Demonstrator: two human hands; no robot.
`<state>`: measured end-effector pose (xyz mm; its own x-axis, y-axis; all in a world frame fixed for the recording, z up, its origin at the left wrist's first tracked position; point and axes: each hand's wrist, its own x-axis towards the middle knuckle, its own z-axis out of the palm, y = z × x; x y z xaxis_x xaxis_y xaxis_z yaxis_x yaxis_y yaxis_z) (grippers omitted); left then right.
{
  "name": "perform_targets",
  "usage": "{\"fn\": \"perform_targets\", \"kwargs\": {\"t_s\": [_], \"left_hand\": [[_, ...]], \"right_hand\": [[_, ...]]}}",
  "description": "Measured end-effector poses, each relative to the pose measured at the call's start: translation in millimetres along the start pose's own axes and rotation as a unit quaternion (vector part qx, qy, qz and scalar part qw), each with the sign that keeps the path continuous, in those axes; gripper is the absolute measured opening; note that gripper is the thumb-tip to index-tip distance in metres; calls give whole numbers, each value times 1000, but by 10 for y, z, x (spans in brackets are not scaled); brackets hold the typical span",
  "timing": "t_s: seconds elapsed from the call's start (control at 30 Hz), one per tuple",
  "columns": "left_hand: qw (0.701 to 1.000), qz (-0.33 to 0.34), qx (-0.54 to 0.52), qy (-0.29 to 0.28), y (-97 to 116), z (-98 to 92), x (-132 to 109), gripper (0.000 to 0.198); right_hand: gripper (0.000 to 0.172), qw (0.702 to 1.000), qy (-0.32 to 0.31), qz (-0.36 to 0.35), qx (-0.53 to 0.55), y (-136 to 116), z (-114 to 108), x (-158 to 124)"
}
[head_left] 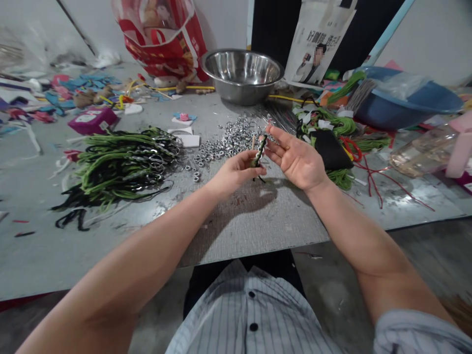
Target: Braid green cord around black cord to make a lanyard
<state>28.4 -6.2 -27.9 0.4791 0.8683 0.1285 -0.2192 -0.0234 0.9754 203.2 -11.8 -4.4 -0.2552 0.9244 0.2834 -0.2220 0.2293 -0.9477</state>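
Observation:
My left hand (241,169) is closed on a short green-and-black braided cord (261,147) with pale or silvery pieces along it, which stands tilted above the table. A thin light stick (253,141) pokes up beside the left fingers. My right hand (295,156) has its palm turned up and its fingers stretched out, the fingertips close to the cord's upper end; whether they touch it I cannot tell. Just behind the hands lies a spread of small silver rings (236,135). To the left is a pile of green and black cords (118,167) with metal rings at one end.
A steel bowl (243,91) stands at the back, beside a red bag (165,54) and a white printed bag (313,44). At right are a blue basin (413,105), green cord bundles (342,125), red strings (372,182) and a clear bottle (420,150). A purple box (92,120) sits left.

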Motion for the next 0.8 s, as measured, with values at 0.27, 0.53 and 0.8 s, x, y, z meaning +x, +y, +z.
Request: {"fn": "perform_targets", "kwargs": {"t_s": [0.27,0.53,0.8], "left_hand": [[989,-143,19,16,151,51,-60,17],[974,-110,191,57,179,59,-48,19],[966,-122,223,54,187,55,-42,20]], "right_hand": [[31,996,82,7,21,7,-75,55],[24,993,115,1,24,92,-177,97],[24,991,133,23,8,86,-213,92]]}}
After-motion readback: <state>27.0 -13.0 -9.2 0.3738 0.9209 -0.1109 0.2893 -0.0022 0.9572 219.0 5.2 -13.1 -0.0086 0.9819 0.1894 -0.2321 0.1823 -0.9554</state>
